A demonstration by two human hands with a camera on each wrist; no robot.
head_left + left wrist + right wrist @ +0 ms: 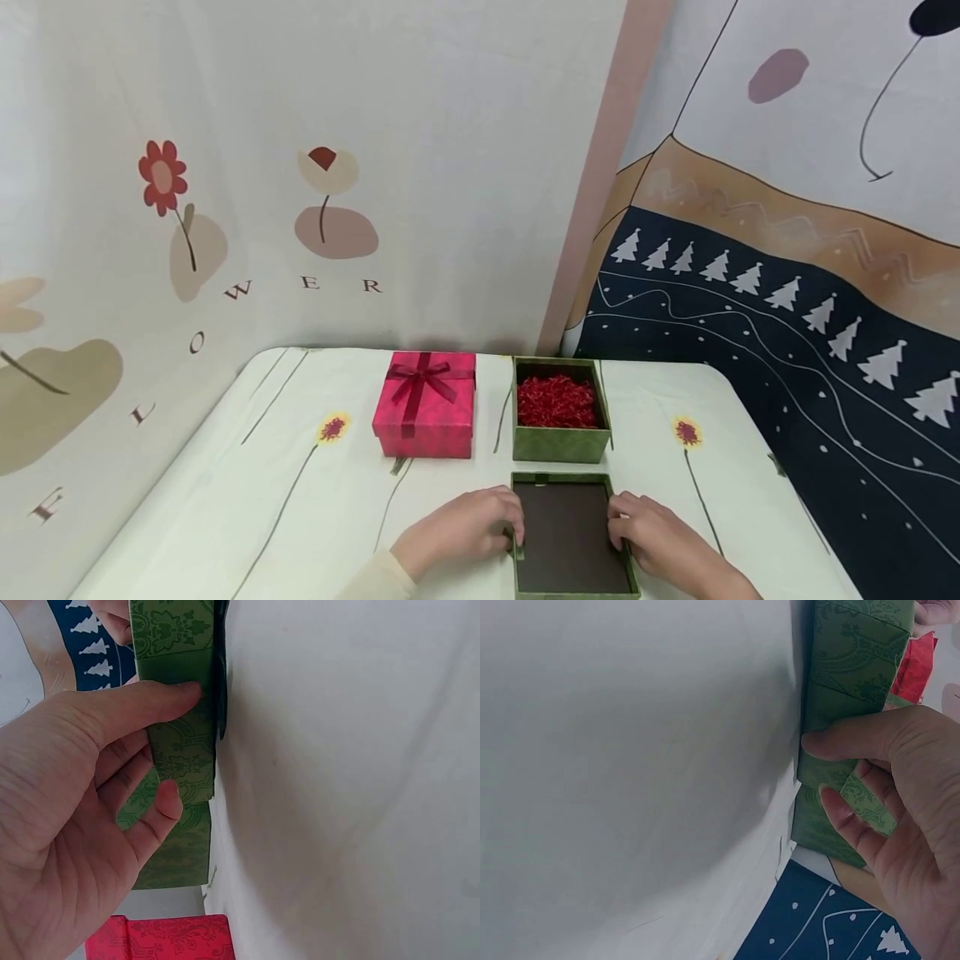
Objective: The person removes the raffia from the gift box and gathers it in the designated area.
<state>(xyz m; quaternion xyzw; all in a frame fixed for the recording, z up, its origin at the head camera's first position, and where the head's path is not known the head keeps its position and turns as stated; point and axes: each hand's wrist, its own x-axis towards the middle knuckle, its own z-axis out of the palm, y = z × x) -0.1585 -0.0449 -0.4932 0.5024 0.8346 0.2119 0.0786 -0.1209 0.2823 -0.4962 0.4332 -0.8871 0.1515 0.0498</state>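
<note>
A green box lid lies with its dark inside facing up at the table's near edge. My left hand pinches its left wall, fingers over the rim and thumb against the patterned outer side. On the opposite wall my right hand does the same, its thumb pressed flat on the green side. Just beyond the lid stands the matching green box, holding red shredded paper. The fingertips inside the lid are partly hidden in the wrist views.
Left of the green box sits a closed pink gift box tied with a dark red ribbon bow. A white tablecloth with printed flowers covers the table. Printed curtains rise behind it and along the right side.
</note>
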